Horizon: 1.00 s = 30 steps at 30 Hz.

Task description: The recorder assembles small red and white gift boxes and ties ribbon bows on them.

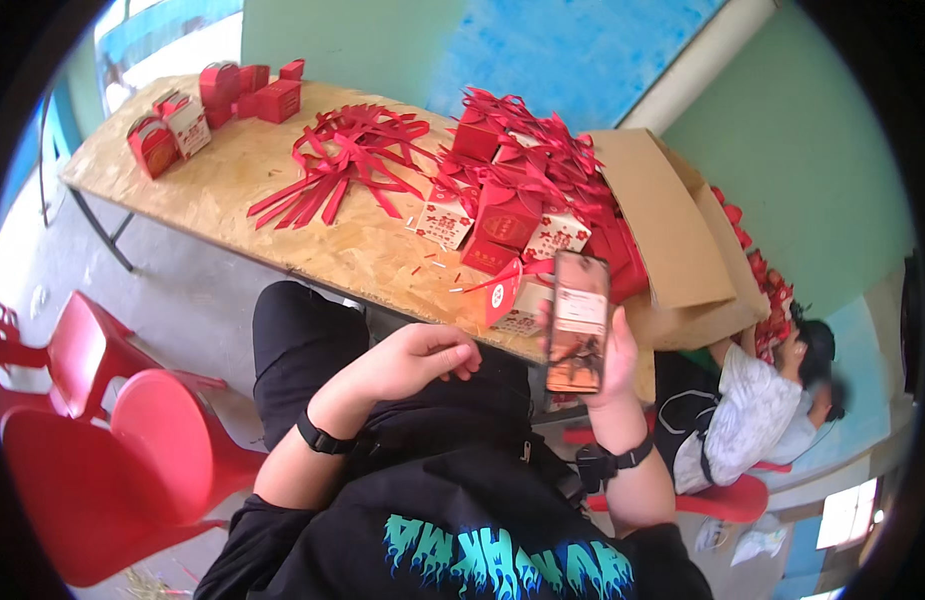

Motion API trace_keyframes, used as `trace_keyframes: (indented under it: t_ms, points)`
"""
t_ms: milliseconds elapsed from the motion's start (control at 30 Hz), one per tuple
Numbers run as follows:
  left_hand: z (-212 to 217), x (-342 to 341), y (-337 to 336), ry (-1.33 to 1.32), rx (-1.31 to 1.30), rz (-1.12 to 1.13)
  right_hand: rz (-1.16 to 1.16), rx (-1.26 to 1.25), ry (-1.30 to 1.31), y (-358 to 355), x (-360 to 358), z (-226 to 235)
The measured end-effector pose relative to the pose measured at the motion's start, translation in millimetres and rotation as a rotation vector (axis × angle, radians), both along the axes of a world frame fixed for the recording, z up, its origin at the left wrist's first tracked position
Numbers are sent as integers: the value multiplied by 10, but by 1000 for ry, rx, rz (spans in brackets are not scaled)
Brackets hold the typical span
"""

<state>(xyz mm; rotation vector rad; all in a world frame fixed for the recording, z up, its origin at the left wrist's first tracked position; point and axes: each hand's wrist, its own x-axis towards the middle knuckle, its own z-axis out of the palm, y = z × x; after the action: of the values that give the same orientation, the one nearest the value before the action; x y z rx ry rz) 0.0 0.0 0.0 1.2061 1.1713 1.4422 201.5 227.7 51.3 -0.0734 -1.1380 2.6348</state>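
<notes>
My right hand (622, 357) is wrapped around a smartphone (577, 325), held upright with its lit screen facing me. Over my lap, near the table's front edge, my left hand (427, 362) hangs with its fingers loosely curled; nothing shows in it. Just behind the phone, a red and white gift box (503, 296) stands at the table edge. Beyond it is a pile of small red and white gift boxes (509, 212), many tied with red ribbon bows. To the left of the pile lies a heap of loose red ribbons (347, 160).
A wooden table (232, 200) stretches across in front of me. At its far left are several red boxes (278, 101). An open cardboard box (672, 230) stands at the right. Red chairs (92, 480) stand at my left; another person (747, 410) sits at the right.
</notes>
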Motion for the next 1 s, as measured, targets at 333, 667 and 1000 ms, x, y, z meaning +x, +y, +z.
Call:
trace_keyframes:
  t_ms: [333, 667, 1000]
  points:
    - [-85, -188, -99, -64, -20, 68, -531, 1088, -799, 1588, 1038, -411]
    - [-164, -247, -156, -138, -96, 276, -694, 1532, -1032, 1776, 863, -750]
    - [303, -399, 658, 584, 0, 438, -668, 1547, -339, 814, -51, -58]
